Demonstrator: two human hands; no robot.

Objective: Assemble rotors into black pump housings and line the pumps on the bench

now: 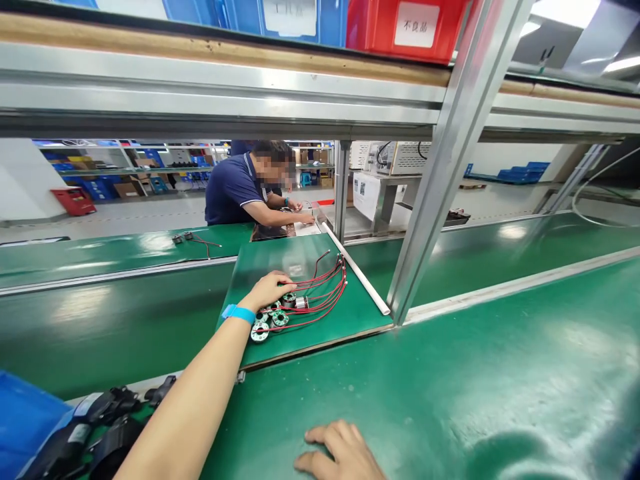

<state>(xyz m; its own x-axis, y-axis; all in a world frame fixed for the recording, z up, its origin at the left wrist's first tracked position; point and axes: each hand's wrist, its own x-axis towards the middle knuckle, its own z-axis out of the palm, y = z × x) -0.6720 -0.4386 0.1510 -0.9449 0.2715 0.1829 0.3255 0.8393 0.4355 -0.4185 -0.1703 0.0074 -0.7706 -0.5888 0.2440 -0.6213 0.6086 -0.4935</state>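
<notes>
My left hand (273, 291), with a blue band at the wrist, reaches onto a raised green board (295, 347). Its fingers curl down over the far side of a cluster of small round motors (280, 318) with green circuit-board ends. They appear closed on one motor, mostly hidden beneath them. Red and dark wires (320, 308) fan rightward from the cluster, their ends gathered near the far right of the board. My right hand (343, 452) is low in the view over the near green bench, fingers apart and holding nothing.
A white tube (356, 270) lies along the board's right side, beside a metal post (435, 160). Black parts (100, 427) and a blue bin (27, 427) are at lower left. Opposite, a co-worker (235, 190) bends over a work surface. Overhead, a shelf holds a red bin (370, 27).
</notes>
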